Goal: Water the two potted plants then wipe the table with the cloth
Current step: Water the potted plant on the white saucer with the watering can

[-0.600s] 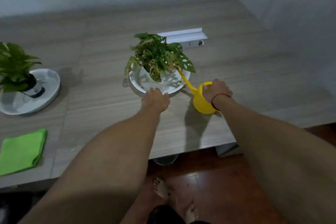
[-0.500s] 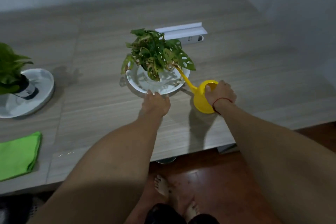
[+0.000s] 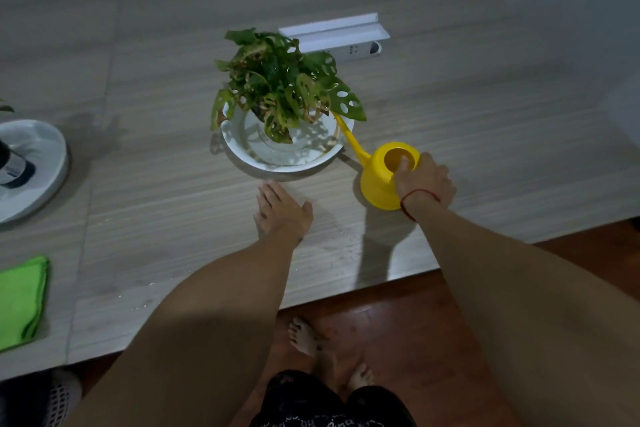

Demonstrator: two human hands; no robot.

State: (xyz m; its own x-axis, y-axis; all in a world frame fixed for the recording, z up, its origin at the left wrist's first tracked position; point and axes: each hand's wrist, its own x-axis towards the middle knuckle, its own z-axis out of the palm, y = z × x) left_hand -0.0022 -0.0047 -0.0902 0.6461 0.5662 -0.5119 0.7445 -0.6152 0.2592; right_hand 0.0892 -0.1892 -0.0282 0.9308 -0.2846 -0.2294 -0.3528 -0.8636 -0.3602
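The big gray table (image 3: 450,114) is filling the picture. In the middle, the leafy plant (image 3: 280,87) is sitting in its white dish (image 3: 287,163). At the left edge, my green cloth (image 3: 20,302) is lying folded. My right hand (image 3: 424,180) is gripping the yellow watering can (image 3: 381,180), thumb inside its hole. My left hand (image 3: 282,211) is resting flat and open, holding nothing. I am seeing no words I can read.

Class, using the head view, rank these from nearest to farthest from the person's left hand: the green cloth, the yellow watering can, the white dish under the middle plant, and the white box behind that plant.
From the left hand:
1. White dish, just beyond the fingertips.
2. Yellow watering can, to the right, held by the right hand.
3. White box, behind the plant, farther back.
4. Green cloth, far left at the near table edge.
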